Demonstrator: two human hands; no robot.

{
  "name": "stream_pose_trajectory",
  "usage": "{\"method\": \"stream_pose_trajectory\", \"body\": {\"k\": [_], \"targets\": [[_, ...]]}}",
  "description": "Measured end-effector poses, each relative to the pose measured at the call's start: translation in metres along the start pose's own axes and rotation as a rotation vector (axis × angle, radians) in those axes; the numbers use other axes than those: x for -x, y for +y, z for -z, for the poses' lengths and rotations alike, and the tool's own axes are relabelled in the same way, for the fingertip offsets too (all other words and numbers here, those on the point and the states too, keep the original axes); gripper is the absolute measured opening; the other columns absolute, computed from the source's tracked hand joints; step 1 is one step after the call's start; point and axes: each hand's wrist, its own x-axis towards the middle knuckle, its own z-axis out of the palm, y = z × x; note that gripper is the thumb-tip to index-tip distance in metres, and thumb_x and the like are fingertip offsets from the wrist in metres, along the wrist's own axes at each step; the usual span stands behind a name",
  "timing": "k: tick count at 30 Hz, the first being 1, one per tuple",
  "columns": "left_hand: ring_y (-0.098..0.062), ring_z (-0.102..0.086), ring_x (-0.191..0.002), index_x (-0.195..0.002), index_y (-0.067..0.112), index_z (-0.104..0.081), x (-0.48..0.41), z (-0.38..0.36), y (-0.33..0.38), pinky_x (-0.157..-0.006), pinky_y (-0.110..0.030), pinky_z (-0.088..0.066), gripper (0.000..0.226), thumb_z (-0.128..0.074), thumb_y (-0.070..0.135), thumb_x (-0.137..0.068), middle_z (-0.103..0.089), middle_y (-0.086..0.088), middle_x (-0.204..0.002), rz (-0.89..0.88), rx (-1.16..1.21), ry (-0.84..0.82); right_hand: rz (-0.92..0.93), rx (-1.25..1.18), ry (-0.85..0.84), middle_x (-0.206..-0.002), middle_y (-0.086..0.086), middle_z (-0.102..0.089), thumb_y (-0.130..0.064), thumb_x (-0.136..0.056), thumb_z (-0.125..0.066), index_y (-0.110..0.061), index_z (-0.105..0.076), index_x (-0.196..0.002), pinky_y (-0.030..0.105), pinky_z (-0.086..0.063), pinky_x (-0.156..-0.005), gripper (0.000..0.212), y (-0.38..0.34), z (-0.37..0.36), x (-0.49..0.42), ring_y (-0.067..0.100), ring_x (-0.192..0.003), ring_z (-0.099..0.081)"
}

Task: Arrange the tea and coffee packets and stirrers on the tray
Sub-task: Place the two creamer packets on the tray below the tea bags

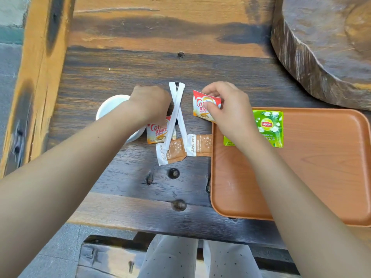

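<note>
Dark wooden worktop (124, 81). Orange tray (321, 177) at right edge, green tea packet (271, 127) in its far left corner. Right hand (226, 109) pinching creamer packet (202, 105) just beyond tray. Left hand (149, 103) curled, grip unclear, beside two crossed stirrers (176, 113). Under stirrers: second creamer (158, 133), two sugar sachets (176, 151). White cup (112, 105) under left wrist.

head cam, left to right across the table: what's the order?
white cup → left hand → crossed white stirrers → right hand, holding a Coffee-mate packet → Lipton tea packet on the orange tray
</note>
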Motion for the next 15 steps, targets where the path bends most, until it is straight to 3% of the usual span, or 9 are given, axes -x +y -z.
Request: {"method": "stream_pose_trajectory", "body": {"k": [2,5,8,10,15], "targets": [[-0.025,-0.045,-0.079,-0.093,0.015,-0.060,0.000,0.000,0.003,-0.070,-0.033,-0.034,0.011,-0.059,0.019,-0.083,-0.043,0.002,-0.067,0.013,0.019,0.012,-0.030,-0.034,0.028,-0.101,0.000,-0.066,-0.006,-0.079,-0.061,-0.015,-0.066,-0.098,0.017,-0.036,-0.077,0.021,0.002,0.000,0.003,0.009,-0.088,-0.055],[-0.028,-0.051,-0.091,-0.100,0.014,-0.062,-0.001,0.003,0.002,-0.078,-0.037,-0.033,0.018,-0.051,0.014,-0.087,-0.058,-0.005,-0.092,0.023,0.038,-0.011,-0.137,-0.245,0.050,-0.089,-0.005,-0.068,-0.009,-0.080,-0.064,-0.021,-0.066,-0.090,0.025,-0.046,-0.073,0.016,0.001,0.004,0.009,0.010,-0.079,-0.060],[-0.026,-0.044,-0.086,-0.078,0.016,-0.052,0.000,0.009,-0.004,-0.082,-0.039,-0.036,0.012,-0.049,0.015,-0.089,-0.051,0.000,-0.077,0.012,0.118,0.021,-0.229,-0.532,0.105,-0.084,0.000,-0.067,-0.007,-0.078,-0.066,-0.028,-0.063,-0.082,0.033,-0.049,-0.071,0.021,0.000,0.017,0.017,0.016,-0.077,-0.061],[-0.024,-0.042,-0.082,-0.067,0.019,-0.043,0.004,0.018,-0.011,-0.076,-0.037,-0.037,0.023,-0.052,0.014,-0.087,-0.048,0.001,-0.072,0.007,0.220,0.086,-0.274,-0.671,0.159,-0.082,0.004,-0.067,-0.006,-0.077,-0.067,-0.025,-0.063,-0.083,0.030,-0.048,-0.065,0.020,0.001,0.026,0.023,0.017,-0.074,-0.060],[-0.028,-0.051,-0.086,-0.083,0.016,-0.051,0.025,0.035,-0.020,-0.079,-0.038,-0.044,0.013,-0.053,0.003,-0.083,-0.059,-0.007,-0.088,0.008,0.421,0.320,-0.368,-0.851,0.266,-0.061,-0.008,-0.069,-0.001,-0.081,-0.065,-0.019,-0.058,-0.079,0.017,-0.048,-0.050,0.020,0.006,0.047,0.037,0.002,-0.054,-0.061]]}}
